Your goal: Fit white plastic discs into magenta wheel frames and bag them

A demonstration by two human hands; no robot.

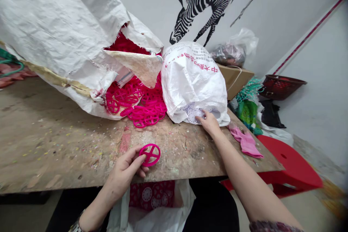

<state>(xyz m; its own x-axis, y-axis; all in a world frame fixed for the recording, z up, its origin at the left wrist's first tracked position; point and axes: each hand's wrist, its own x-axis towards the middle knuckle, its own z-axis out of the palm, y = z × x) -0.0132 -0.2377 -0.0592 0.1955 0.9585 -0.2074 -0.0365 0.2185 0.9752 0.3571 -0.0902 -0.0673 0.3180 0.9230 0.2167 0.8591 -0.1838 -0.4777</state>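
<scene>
Left hand (123, 174) low at front of worn wooden workbench (54, 145), thumb and fingers pinching rim of magenta plastic spoked wheel (150, 154). Wheel upright-ish in pinch, just above bench top, near front edge, not touching heap. Right hand (209, 123) stretched forward to mouth of white woven sack w/ red lettering (193, 76), fingers loosely spread, tips resting on white lacy plastic discs (194, 114); no clear pinch, firmness of contact impossible to tell.

Wheel prob. light, thin and fairly stiff, w/ smooth faces, so maybe a bit slippery. Rim = safest hold, thumb on one face and fingers on other; thin spokes likely less tolerant of hard bending. Loose pieces likely prone to snagging each other by the spokes.

Heap of magenta wheels (144, 107) on bench, spilling from torn white woven sack (62, 25), directly left of lettered sack. Below bench front, white plastic bag (163, 214) holding red-and-white discs (152, 195). At right, pink cloth (246, 141) on bench corner, red plastic stool (288, 163) beside it. Behind, cardboard box (235, 78) and zebra decal (209, 3) on wall.
</scene>
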